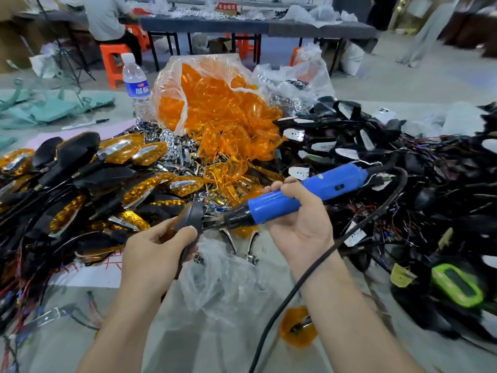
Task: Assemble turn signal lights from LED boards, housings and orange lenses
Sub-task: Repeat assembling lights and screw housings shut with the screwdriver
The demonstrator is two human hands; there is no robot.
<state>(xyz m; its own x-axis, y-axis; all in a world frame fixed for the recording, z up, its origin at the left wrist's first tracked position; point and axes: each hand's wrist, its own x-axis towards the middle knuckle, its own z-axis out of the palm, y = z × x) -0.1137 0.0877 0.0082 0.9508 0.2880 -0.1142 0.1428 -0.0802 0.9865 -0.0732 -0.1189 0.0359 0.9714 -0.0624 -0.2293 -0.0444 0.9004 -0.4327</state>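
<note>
Close above the surface [61, 354], holding a black housing [192, 216] in the left grip [158, 254], with fingers and thumb curled round its lower end and a sliver of orange at its left edge. Clasping a blue electric screwdriver [304, 192] in the right grip [298, 224], fingers wrapped round the barrel and black nose aimed left at the housing. Whether the tip is touching or just beside it cannot be told. Trailing a black cable [309, 273] from the tool's rear, looping down past the right wrist toward the bottom edge.

Beyond both hands, facing a torn clear bag of orange lenses [215, 103] that spills forward onto a heap of chrome reflectors [172, 146]. Left of that, a pile of finished lights [121, 149] — black bodies with amber lenses fitted. Right of it, a tangle of black housings with white boards and thin wires [349, 146]. Behind the finished pile, an upright water bottle [135, 84] with a marker pen [86, 124] lying near it. Under the forearms, a crumpled clear plastic sheet [215, 281] and one loose orange lens [297, 328] beside the cable.
</note>
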